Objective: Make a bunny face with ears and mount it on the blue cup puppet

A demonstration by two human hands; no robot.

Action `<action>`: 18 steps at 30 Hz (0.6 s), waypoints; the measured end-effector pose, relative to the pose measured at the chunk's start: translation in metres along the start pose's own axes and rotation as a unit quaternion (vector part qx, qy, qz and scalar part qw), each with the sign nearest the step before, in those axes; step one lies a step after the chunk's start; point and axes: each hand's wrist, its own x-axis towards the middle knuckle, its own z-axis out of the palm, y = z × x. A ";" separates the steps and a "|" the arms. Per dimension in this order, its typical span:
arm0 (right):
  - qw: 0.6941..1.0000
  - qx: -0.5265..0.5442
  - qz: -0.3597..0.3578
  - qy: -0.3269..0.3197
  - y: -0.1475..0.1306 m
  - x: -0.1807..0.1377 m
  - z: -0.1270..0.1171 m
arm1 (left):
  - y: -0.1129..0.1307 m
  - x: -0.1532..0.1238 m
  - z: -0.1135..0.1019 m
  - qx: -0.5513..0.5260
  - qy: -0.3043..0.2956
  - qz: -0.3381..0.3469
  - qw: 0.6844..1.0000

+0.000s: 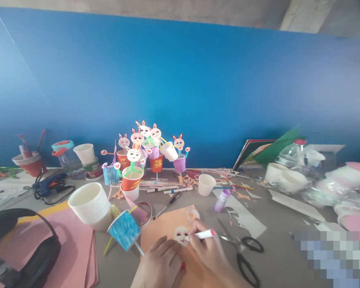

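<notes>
My right hand (pixel 207 248) grips a white marker (pixel 204 234) with a red end, its tip on the mouth of a round white paper face (pixel 181 236). The face has two drawn eyes and a red smile and lies on an orange sheet (pixel 156 226). My left hand (pixel 162 260) rests at the face's lower left edge, fingers together. A small red marker cap (pixel 183 265) pokes out from under its fingers; the rest of the cap is hidden. A roll of clear tape (pixel 192 215) lies just above the face.
Scissors (pixel 248 256) lie beside my right forearm. Left are a blue-coloured paper cup (pixel 125 230), stacked white cups (pixel 91 206) and headphones (pixel 45 256). Cup figures with rabbit faces (pixel 134 155) stand behind. A purple glue stick (pixel 222 201), paper scraps and bagged cups (pixel 294 180) are rightward.
</notes>
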 end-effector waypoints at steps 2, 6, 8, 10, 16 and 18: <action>1.000 0.000 0.000 0.001 0.000 0.000 0.000 | 0.001 0.002 -0.005 -0.001 -0.031 -0.004 1.000; 1.000 0.009 -0.001 0.002 -0.003 0.001 -0.001 | 0.002 0.005 -0.011 -0.007 -0.019 -0.003 1.000; 1.000 0.012 -0.001 -0.003 -0.003 0.001 -0.001 | 0.003 0.005 -0.010 -0.006 -0.012 -0.003 1.000; 1.000 0.013 -0.002 -0.005 -0.002 0.001 0.000 | 0.003 0.006 -0.009 -0.003 -0.011 -0.006 1.000; 1.000 0.004 -0.011 0.005 0.002 0.000 0.001 | 0.002 0.007 -0.006 -0.007 0.030 0.000 1.000; 1.000 0.003 -0.011 0.001 0.000 0.000 0.000 | 0.002 0.007 -0.005 -0.011 0.018 -0.005 1.000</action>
